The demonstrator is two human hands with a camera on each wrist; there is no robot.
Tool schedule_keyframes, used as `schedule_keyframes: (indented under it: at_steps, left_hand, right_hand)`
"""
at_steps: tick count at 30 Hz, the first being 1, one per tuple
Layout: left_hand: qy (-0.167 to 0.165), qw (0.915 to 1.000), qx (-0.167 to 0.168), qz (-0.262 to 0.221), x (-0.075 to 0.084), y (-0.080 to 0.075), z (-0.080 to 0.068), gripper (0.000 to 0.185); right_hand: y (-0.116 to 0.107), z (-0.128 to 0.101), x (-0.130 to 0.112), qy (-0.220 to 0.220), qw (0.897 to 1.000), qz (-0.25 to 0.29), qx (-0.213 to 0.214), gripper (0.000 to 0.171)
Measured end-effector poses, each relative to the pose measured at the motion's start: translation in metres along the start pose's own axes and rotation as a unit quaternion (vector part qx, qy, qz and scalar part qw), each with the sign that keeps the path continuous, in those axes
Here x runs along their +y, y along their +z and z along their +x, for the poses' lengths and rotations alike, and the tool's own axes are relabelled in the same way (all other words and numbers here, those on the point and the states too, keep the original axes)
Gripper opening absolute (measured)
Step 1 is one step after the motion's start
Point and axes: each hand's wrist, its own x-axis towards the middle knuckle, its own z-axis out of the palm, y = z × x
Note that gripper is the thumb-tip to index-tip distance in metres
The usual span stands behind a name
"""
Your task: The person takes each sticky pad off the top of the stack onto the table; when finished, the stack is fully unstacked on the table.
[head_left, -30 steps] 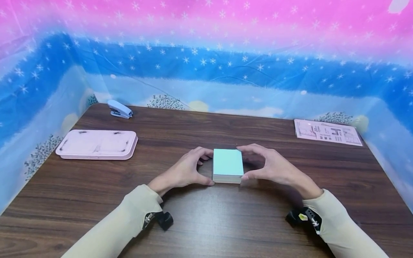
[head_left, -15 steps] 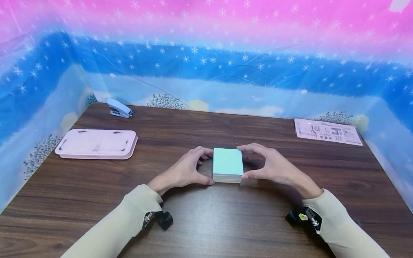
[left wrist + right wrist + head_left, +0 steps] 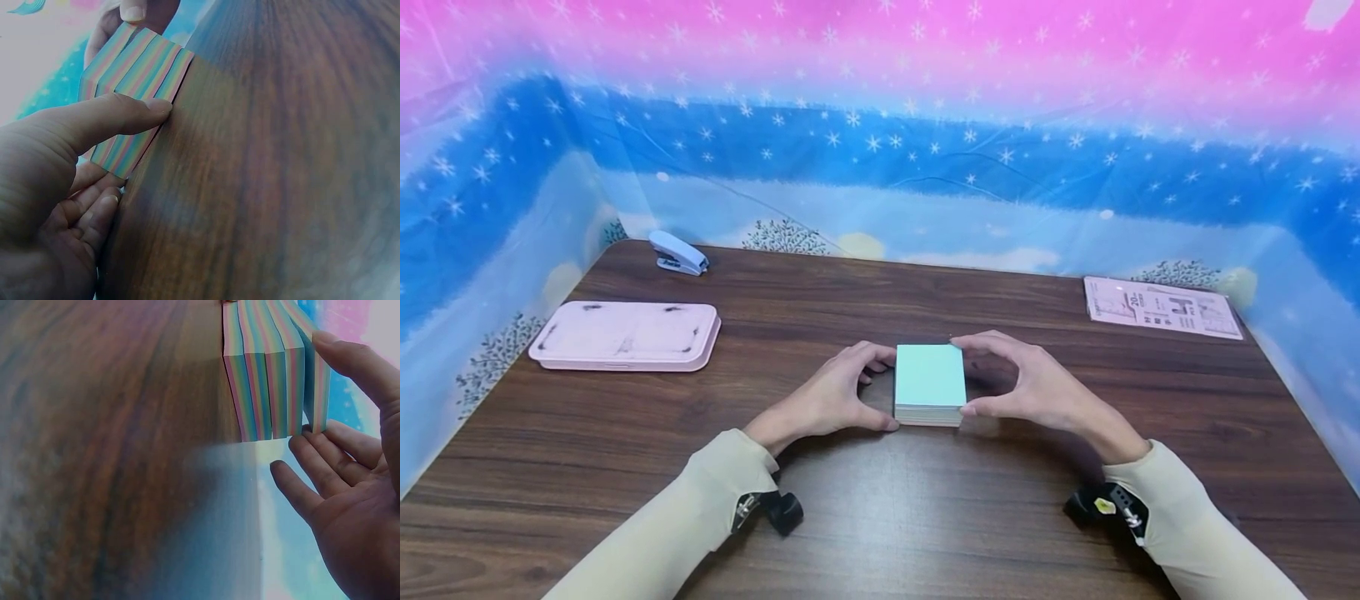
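Note:
A stack of sticky note pads (image 3: 927,415) stands on the table, its top pad (image 3: 930,375) mint green. Both wrist views show the rainbow-striped edges of several pads (image 3: 140,65). On the left, my left hand (image 3: 831,392) holds the lower part of the stack between thumb and fingers. From the right side, my right hand (image 3: 1037,387) pinches the top pad at its near and far corners. In the right wrist view, a narrow wedge-shaped gap separates that top pad (image 3: 321,390) from the pads (image 3: 262,387) below it.
Left of the hands lies a pale pink flat case (image 3: 625,333). A light blue stapler (image 3: 678,253) sits at the back left. A pink printed flat packet (image 3: 1162,307) lies at the back right of the brown wooden table (image 3: 880,517). Patterned cloth (image 3: 880,150) surrounds the table's back and sides.

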Motion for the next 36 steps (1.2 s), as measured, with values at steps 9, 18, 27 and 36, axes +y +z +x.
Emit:
schedule_keyframes:
  at_steps: [9,18,27,36]
  left_hand:
    - [0.003,1.0000,0.001,0.000,-0.001,0.000,0.000,0.084]
    - [0.004,1.0000,0.001,-0.001,-0.002,0.000,-0.001,0.083]
    - [0.001,1.0000,-0.001,0.001,-0.005,0.003,-0.001,0.083]
    - [0.001,1.0000,0.000,0.000,-0.003,0.001,-0.002,0.081]
  right_hand:
    - [-0.001,0.001,-0.005,-0.005,1.000,-0.008,0.013,0.080]
    - [-0.003,0.001,-0.008,-0.010,1.000,0.015,0.017,0.077]
    - [-0.013,-0.001,-0.009,0.004,0.999,0.001,0.034,0.078]
    - [-0.025,0.011,-0.014,0.000,0.998,0.009,0.062,0.074]
